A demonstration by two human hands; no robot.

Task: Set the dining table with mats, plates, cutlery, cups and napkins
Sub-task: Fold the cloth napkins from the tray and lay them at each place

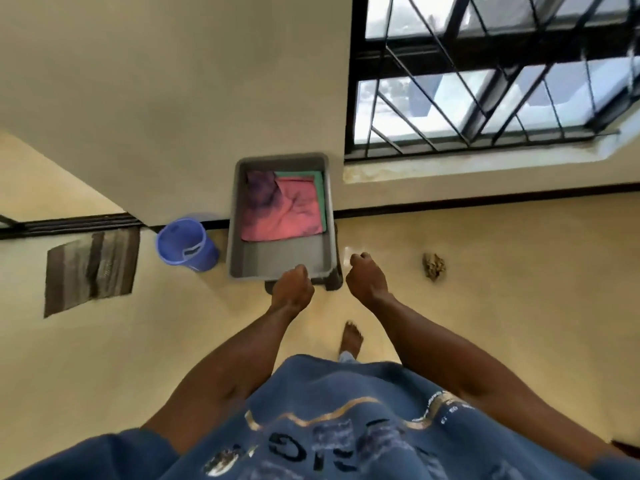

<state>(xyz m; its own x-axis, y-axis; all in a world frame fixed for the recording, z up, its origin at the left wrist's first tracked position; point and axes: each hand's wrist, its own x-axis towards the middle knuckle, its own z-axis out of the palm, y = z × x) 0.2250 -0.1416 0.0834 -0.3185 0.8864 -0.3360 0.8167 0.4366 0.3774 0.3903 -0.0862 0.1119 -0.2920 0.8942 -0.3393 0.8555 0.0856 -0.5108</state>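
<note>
A grey plastic tub (239, 216) stands against the wall below the window, on a dark stand. Folded cloths lie inside it: a pink cloth (294, 213) on top, a green cloth (320, 188) under it, a purple cloth (261, 188) at the back left. My left hand (292, 289) hovers at the tub's near rim with fingers curled in and nothing visible in it. My right hand (367, 277) is just right of the tub's near corner, also curled shut with nothing seen in it.
A blue bucket (185, 245) stands on the floor left of the tub. A striped floor mat (91, 270) lies further left. A crumpled brown rag (433, 266) lies on the tiles to the right. A barred window (485, 74) fills the upper right. My bare foot (351, 339) is on the floor.
</note>
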